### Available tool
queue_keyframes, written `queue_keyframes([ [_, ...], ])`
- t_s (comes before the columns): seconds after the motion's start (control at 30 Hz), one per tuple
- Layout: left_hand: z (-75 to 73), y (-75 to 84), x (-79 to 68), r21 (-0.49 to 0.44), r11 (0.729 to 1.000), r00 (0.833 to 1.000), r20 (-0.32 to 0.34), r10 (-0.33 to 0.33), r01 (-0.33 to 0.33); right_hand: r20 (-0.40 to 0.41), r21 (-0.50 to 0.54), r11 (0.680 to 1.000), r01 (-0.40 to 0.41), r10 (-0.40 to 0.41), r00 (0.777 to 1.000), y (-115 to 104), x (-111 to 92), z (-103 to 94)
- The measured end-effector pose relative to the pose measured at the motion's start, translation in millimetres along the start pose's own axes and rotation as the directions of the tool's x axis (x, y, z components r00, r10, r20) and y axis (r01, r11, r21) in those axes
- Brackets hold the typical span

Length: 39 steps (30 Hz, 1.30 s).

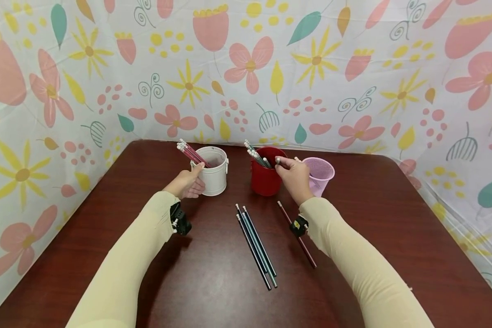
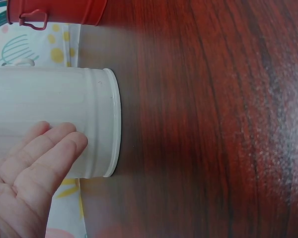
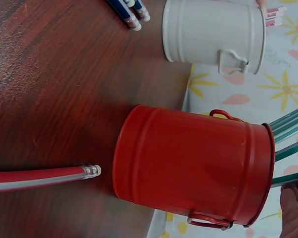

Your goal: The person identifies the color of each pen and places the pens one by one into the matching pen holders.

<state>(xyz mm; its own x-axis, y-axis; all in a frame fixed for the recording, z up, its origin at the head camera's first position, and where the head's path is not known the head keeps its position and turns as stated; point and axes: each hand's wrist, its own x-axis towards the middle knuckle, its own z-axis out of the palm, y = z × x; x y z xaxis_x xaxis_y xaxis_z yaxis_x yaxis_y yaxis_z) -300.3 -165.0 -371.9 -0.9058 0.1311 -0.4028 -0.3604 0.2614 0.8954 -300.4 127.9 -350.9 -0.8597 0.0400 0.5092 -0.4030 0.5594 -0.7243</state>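
My left hand [image 1: 188, 181] holds the side of a white bucket [image 1: 215, 182], thumb at the rim and fingers along the outer wall. In the left wrist view those fingers [image 2: 44, 158] lie nearly straight against it. Pink pencils with white erasers [image 1: 188, 151] lean in this bucket. At the rim of a red bucket [image 1: 264, 182], my right hand [image 1: 294, 177] pinches a green pencil [image 3: 290, 179], its lower end inside. Several other green pencils [image 3: 288, 124] stand in the red bucket, erasers up.
A pink mesh basket [image 1: 321, 171] stands right of the red bucket, partly behind my right hand. Several dark blue pencils [image 1: 256, 246] lie together on the brown table [image 1: 213, 282]. One dark red pencil [image 1: 307, 253] lies under my right wrist. Behind hangs a flowered cloth [image 1: 246, 100].
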Motion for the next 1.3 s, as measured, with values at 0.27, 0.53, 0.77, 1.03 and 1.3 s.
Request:
queue_keyframes([
  [0.27,-1.0,0.4,-1.4,0.002,1.0,1.0,0.005,-0.004,0.004,0.007,0.04,0.996,-0.083,0.083,0.997,3,-11,-7.0],
  [0.53,-1.7,1.1,1.1,0.004,1.0,1.0,0.017,-0.007,0.007,0.253,-0.232,0.972,-0.026,0.086,0.964,5,-25,-16.3],
  [0.77,-3.0,-1.1,3.1,-0.003,1.0,1.0,0.014,-0.011,0.011,0.746,-0.29,0.951,0.11,0.152,0.648,-2,-48,-6.2],
  [1.03,-4.4,-1.8,0.6,-0.005,1.0,1.0,0.008,-0.002,0.002,0.829,-0.359,0.933,0.033,0.302,0.47,-12,-60,12.6],
  [1.3,-4.4,-1.9,1.6,0.004,1.0,1.0,0.03,0.004,-0.005,0.791,-0.444,0.892,0.082,0.347,0.504,-16,-65,23.8],
])
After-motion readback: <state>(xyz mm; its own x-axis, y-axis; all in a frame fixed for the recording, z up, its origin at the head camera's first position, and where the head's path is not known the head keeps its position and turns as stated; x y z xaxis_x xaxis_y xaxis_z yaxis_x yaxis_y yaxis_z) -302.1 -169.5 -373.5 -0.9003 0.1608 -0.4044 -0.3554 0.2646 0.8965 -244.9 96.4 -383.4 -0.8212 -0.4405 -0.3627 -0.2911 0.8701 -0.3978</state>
